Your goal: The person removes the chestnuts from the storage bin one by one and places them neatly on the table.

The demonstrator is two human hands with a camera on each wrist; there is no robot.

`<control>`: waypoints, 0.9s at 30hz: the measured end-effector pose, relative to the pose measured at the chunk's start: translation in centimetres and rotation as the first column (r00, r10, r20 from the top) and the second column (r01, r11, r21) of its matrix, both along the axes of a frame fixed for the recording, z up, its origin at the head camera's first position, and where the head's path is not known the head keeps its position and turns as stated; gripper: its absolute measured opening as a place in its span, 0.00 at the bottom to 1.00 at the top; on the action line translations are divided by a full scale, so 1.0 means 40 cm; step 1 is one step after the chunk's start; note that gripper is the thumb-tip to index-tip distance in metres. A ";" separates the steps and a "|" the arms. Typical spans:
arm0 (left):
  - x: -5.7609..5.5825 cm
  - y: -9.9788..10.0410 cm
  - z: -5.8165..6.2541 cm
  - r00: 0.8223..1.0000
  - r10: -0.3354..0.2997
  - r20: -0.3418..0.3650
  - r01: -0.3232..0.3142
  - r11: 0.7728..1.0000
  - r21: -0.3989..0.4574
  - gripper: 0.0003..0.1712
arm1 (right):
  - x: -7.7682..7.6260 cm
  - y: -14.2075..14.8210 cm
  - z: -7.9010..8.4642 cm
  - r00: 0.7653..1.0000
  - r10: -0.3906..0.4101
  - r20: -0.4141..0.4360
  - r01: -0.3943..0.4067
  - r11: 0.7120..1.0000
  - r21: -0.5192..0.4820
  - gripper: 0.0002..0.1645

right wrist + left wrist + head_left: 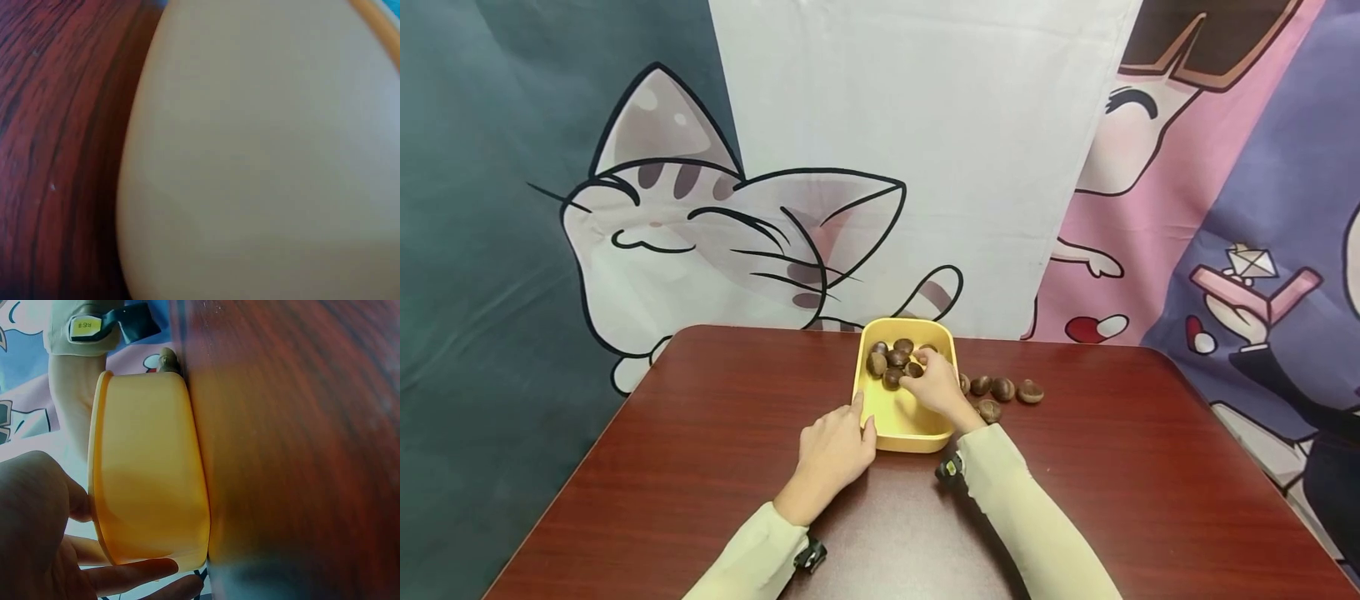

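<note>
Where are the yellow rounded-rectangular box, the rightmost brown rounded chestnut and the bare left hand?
yellow rounded-rectangular box point(912, 445): head view, outside of its near wall
rightmost brown rounded chestnut point(1031, 392): head view, middle of its shell
bare left hand point(835, 444): head view, back of the hand

Head view: pale cream left sleeve point(751, 552) at 7 o'clock, matching right sleeve point(1033, 517) at 5, both long and lightly creased. Black left wrist unit point(810, 554) by the cuff, right wrist unit point(950, 469) likewise, yellow-green patch on it. Left wrist view, 10 o'clock: yellow label point(85, 327), black border, dark characters (upside down, can't read reliably).
</note>
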State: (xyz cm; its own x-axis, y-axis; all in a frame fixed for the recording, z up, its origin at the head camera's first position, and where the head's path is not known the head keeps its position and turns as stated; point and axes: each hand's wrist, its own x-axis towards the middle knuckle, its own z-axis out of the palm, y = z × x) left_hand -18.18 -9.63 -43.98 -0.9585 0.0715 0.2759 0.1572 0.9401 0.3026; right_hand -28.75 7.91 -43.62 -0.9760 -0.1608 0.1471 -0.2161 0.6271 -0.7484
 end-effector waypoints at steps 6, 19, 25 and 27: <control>0.002 0.001 0.003 1.000 -0.003 -0.005 0.003 1.000 -0.002 0.30 | -0.010 -0.004 -0.014 0.999 -0.034 0.031 0.033 0.998 0.054 0.38; 0.001 0.001 0.000 1.000 -0.005 -0.021 0.005 1.000 -0.002 0.30 | -0.008 -0.011 -0.018 0.995 -0.030 0.099 0.024 0.998 0.058 0.37; 0.000 0.002 0.002 1.000 -0.004 -0.019 0.004 1.000 -0.003 0.29 | -0.007 -0.015 -0.021 0.996 -0.017 0.088 0.007 0.994 0.106 0.34; 0.000 0.002 0.002 1.000 -0.004 -0.017 0.004 1.000 -0.006 0.29 | -0.005 -0.017 -0.021 0.995 -0.018 0.095 0.007 0.993 0.120 0.34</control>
